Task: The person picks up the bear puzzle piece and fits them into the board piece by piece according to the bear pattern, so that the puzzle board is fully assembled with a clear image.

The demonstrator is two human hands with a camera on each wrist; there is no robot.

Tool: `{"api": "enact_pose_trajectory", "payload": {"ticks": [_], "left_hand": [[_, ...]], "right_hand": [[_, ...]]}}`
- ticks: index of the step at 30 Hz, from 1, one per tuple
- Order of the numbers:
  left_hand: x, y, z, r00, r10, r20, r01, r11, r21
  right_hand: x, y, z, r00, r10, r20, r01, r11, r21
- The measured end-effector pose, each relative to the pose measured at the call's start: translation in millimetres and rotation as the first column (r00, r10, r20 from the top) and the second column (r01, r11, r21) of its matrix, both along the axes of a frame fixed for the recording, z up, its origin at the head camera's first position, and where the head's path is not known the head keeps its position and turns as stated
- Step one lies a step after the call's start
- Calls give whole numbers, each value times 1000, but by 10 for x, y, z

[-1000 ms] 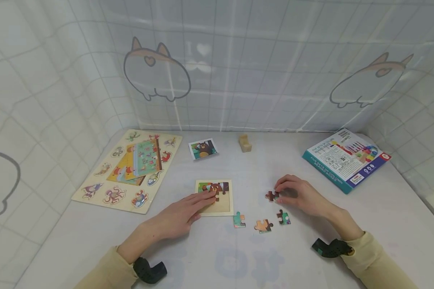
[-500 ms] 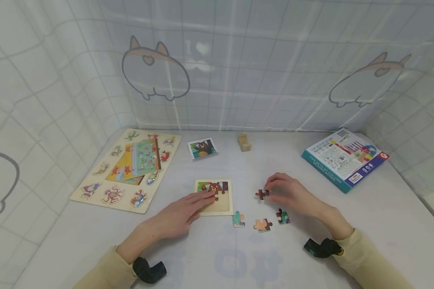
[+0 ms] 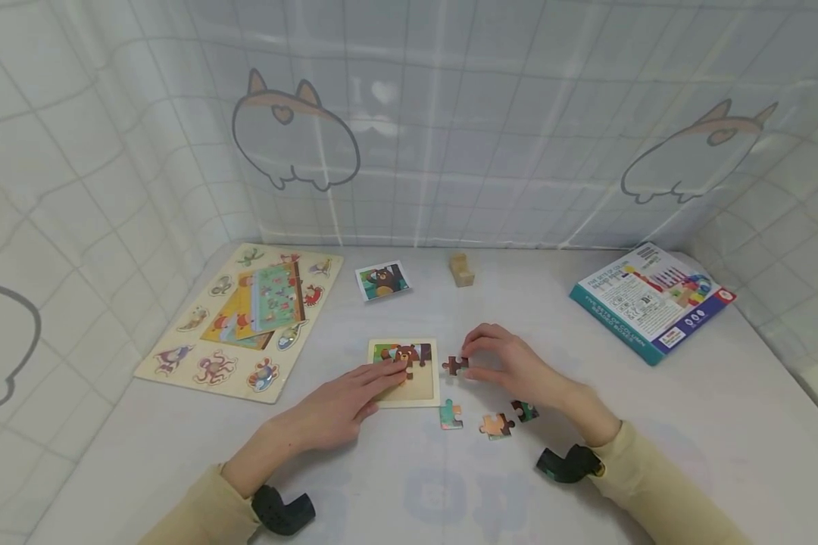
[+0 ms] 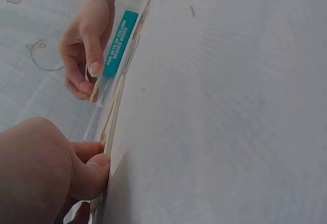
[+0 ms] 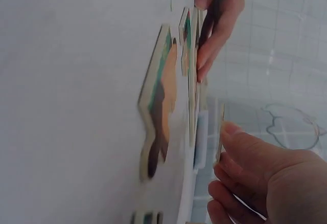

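A small square wooden jigsaw board (image 3: 419, 390) lies on the table, its upper part filled with bear pieces and its lower part bare wood. My left hand (image 3: 344, 401) rests on the board's left side with fairly straight fingers. In the left wrist view the left thumb (image 4: 94, 175) touches the board's edge. Between right thumb and fingers, my right hand (image 3: 521, 367) pinches a brown jigsaw piece (image 3: 455, 366), just right of the board. The right wrist view shows this piece (image 5: 220, 137) edge-on, raised off the table.
Loose jigsaw pieces lie near the board: a teal one (image 3: 450, 415), an orange-brown one (image 3: 496, 425) and a dark green one (image 3: 525, 410). Behind are a bear picture card (image 3: 382, 281) and a small wooden block (image 3: 460, 270). A sea-animal board (image 3: 238, 378) lies left, a box (image 3: 650, 303) right.
My right hand has carried the brown jigsaw piece leftward, close to the board's right edge. The dark green piece has shifted slightly left. My left hand stays on the board.
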State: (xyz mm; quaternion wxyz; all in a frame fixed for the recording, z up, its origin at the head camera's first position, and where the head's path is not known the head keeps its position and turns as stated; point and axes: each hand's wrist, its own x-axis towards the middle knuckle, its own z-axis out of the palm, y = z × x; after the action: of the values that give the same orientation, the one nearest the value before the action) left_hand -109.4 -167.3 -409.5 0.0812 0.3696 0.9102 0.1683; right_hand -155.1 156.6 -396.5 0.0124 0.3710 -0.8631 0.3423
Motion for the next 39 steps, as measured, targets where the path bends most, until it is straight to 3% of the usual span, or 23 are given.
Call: {"api": "enact_pose_trajectory", "payload": {"ticks": [20, 39], "left_hand": [[-8, -11, -10, 1000, 3, 10, -3, 1000, -4], [-6, 0, -6, 1000, 5, 13, -5, 1000, -13]], "right_hand": [[-3, -389, 107, 999, 42, -6, -42, 997, 67], [-30, -556, 1, 1000, 9, 16, -11, 995, 102]]}}
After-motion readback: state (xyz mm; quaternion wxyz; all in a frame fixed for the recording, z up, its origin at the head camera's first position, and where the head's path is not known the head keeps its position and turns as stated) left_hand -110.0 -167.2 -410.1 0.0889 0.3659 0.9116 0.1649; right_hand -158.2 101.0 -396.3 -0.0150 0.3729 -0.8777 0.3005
